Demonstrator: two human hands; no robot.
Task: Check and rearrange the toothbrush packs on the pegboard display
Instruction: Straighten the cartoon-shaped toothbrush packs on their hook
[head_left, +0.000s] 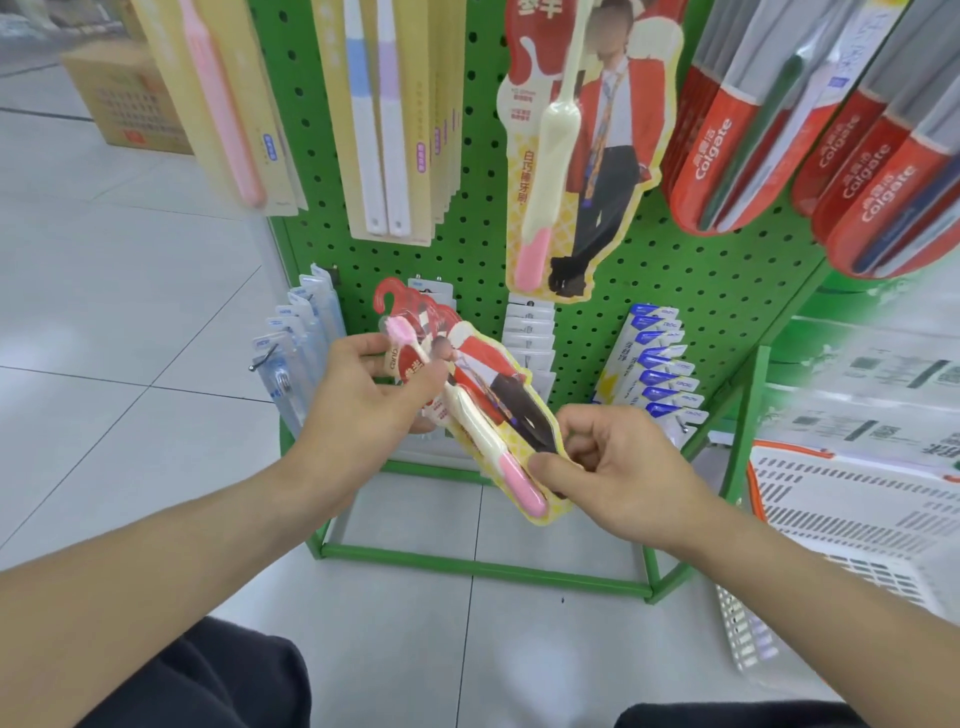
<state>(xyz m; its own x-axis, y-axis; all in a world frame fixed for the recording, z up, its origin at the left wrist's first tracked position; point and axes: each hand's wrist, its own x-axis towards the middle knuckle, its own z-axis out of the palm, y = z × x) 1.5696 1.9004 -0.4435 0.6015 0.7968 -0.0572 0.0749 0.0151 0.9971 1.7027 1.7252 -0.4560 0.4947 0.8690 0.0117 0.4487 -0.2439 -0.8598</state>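
Head cam: L hand curled round top of figure-shaped toothbrush pack, thumb on front; R hand pinching its lower edge w/ thumb + forefinger. Pack tilted, held off green pegboard, in front of bottom-row packs. White basket at right on floor.

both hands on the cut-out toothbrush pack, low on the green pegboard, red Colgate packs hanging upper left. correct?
Not quite. In the head view the red Colgate packs hang at upper right, not upper left. The rest holds: left hand and right hand both hold the cut-out toothbrush pack, low on the green pegboard.
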